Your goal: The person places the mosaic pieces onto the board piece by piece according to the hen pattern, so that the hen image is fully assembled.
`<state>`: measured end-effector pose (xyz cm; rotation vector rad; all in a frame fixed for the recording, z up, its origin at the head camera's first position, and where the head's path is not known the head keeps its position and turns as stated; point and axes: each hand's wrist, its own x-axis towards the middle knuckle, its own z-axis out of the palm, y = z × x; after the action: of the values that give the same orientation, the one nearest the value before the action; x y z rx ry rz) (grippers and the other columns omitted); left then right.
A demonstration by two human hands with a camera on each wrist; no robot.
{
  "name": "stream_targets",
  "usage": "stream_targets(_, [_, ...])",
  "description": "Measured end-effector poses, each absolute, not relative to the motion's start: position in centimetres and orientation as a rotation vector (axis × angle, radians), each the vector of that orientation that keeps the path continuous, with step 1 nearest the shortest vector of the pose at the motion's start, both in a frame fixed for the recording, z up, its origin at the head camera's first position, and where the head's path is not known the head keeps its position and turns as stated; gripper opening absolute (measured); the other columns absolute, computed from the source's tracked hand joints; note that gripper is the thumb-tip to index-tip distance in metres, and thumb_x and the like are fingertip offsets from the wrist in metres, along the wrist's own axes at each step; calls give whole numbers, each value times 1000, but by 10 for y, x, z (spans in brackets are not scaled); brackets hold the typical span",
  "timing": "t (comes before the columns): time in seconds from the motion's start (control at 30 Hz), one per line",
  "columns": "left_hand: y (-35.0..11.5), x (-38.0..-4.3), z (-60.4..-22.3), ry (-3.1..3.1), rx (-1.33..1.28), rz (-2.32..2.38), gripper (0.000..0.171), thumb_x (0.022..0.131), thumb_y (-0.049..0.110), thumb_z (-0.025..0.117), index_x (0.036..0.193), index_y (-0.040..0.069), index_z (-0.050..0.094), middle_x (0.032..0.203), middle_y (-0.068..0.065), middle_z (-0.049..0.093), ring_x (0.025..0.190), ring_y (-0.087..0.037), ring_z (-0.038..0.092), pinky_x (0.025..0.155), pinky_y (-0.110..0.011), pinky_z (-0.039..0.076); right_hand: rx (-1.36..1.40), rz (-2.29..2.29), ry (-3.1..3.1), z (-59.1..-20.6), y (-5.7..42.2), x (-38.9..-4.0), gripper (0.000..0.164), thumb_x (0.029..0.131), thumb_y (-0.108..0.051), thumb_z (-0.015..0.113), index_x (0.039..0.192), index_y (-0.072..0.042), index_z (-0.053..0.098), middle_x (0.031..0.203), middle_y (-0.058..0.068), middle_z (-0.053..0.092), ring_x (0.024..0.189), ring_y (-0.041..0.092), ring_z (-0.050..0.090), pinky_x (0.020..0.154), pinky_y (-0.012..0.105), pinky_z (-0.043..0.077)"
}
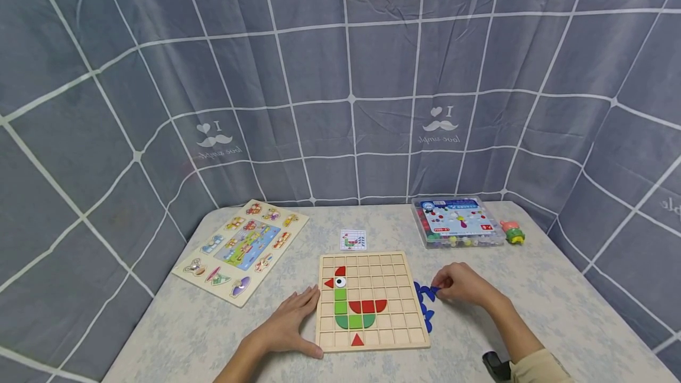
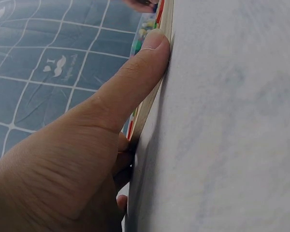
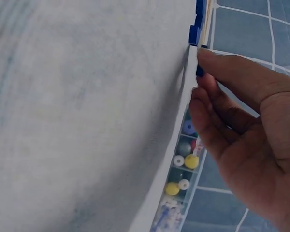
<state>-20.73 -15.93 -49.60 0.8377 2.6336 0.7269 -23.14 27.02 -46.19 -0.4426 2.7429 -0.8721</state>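
Observation:
A wooden grid board [image 1: 400, 318] lies on the table, holding red, green and eye-marked pieces that form a bird's head, neck and body. Along its left edge rests my left hand [image 1: 282, 325], fingers extended and thumb at the near corner; in the left wrist view the thumb [image 2: 135, 72] lies against the board's side. Right of the board, my right hand [image 1: 467, 283] pinches a small blue puzzle piece [image 3: 200, 69] between thumb and fingertips, which partly hide it. Several loose blue pieces [image 1: 428, 314] lie beside the board's right edge.
A small pattern card [image 1: 353, 240] with a bird picture lies behind the board. A wooden picture puzzle [image 1: 250, 300] is at the left. Back right stand a clear bead box [image 1: 461, 243] and a pink-and-green toy figure [image 1: 513, 233]. A grey-blue curtain [image 1: 383, 135] surrounds the table.

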Motion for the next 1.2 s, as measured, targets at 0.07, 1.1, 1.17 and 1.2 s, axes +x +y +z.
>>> stream_targets(0.07, [-160,-207,-496,2634,839,729,123,63,65,80,155,6,23,163,-12,21,151,-32,20,120,-58,16,-466,-869,2743,-460,268,-232,10,78,-6,77,88,-7,75,75,-3,67,67,10,54,57,20,48])
stream_targets(1.1, [-159,-208,-496,2623,829,716,123,65,66,79,155,7,21,163,-11,19,151,-31,20,121,-57,16,-929,-629,2686,-446,176,-255,9,80,-5,76,87,-11,76,80,-7,66,66,0,47,61,18,46])
stream_targets(1.17, [-159,-208,-496,2620,829,717,123,65,66,79,155,8,20,163,-11,19,151,-31,19,121,-57,16,-973,-575,2688,-446,170,-256,9,80,-6,76,87,-11,77,82,-6,68,67,0,47,62,17,46])
stream_targets(1.2, [-159,-208,-496,2618,827,719,122,65,66,79,155,8,20,163,-11,19,151,-30,19,121,-57,16,-1000,-551,2688,-446,167,-257,9,80,-6,77,87,-11,77,82,-5,69,67,0,47,63,17,47])
